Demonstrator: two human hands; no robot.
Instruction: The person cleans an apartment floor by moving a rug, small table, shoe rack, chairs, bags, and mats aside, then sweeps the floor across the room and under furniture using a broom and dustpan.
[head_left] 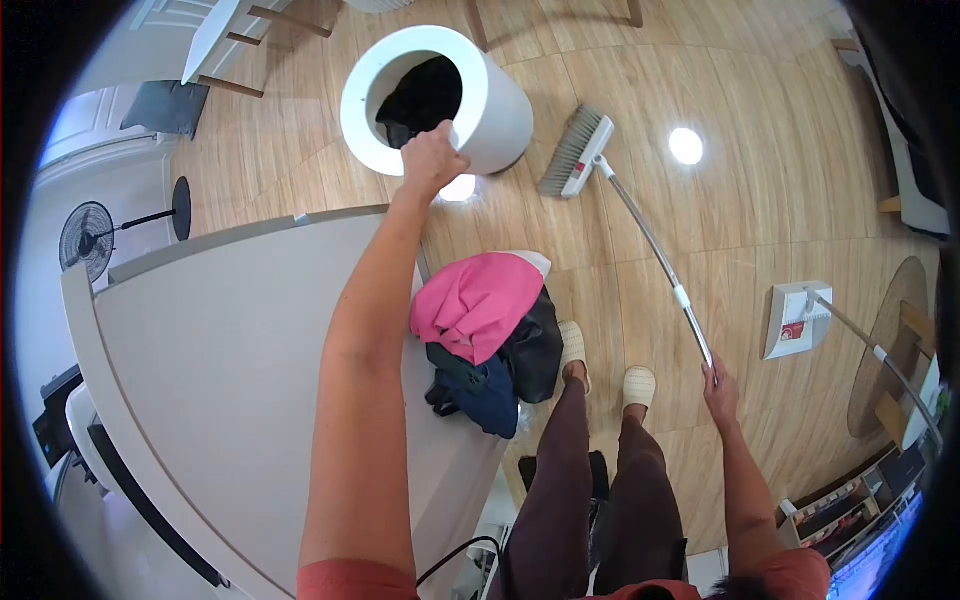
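My left hand [430,160] is closed on the near rim of a white round bin [500,118], which is tilted with its opening toward me. A black liner [425,98] shows inside it. My right hand [720,392] is wrapped round the metal handle of a broom [648,232]. The broom's white head with grey bristles [575,155] rests on the wood floor, just right of the bin.
A pink cloth [480,300] and dark clothes or bags lie at the edge of a pale table [240,370]. A white dustpan [798,320] with a long handle stands at right. A fan [88,240] is at far left; chair legs show at the top.
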